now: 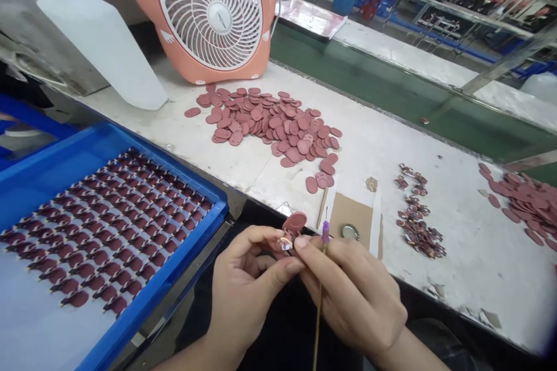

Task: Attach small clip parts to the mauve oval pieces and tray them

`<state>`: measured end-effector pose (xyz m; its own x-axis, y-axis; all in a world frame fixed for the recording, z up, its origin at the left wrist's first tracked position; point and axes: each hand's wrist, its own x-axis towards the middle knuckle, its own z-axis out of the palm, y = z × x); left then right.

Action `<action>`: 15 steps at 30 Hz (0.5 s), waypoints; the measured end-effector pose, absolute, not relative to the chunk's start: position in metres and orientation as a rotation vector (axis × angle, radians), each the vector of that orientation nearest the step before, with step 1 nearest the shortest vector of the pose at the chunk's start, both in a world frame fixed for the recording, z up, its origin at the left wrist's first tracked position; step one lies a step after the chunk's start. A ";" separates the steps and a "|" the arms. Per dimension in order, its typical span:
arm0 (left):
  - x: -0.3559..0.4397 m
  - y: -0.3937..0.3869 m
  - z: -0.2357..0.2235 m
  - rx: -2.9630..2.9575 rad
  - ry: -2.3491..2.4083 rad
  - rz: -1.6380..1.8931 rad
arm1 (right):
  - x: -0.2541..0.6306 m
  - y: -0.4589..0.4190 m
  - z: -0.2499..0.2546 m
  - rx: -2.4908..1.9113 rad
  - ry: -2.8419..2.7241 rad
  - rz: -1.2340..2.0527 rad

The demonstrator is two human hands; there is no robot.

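My left hand (248,278) is closed, pinching a small painted figure (286,243) with a reddish-brown oval disc (295,221) at its top. Close against it, my right hand (357,284) has its fingertips at the figure's right side. A thin yellowish stick (319,313) with a purple collar (326,232) and a fine tip runs between the right fingers, tip upward. The fingers partly hide the figure. Just beyond the hands, a bottle cap (349,232) rests on a piece of cardboard (359,214).
A pile of oval discs (278,124) lies on the white bench (369,127) before a pink fan (217,17) and a white bottle (100,40). Small painted parts (420,226) and more discs (531,203) lie right. At left, a blue tray (174,278) holds rows of figures.
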<state>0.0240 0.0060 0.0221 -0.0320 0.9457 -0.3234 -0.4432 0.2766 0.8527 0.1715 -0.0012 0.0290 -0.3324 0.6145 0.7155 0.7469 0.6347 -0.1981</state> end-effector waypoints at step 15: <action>0.010 0.005 0.015 0.578 1.121 1.362 | 0.162 0.001 0.032 -0.857 -2.126 -0.182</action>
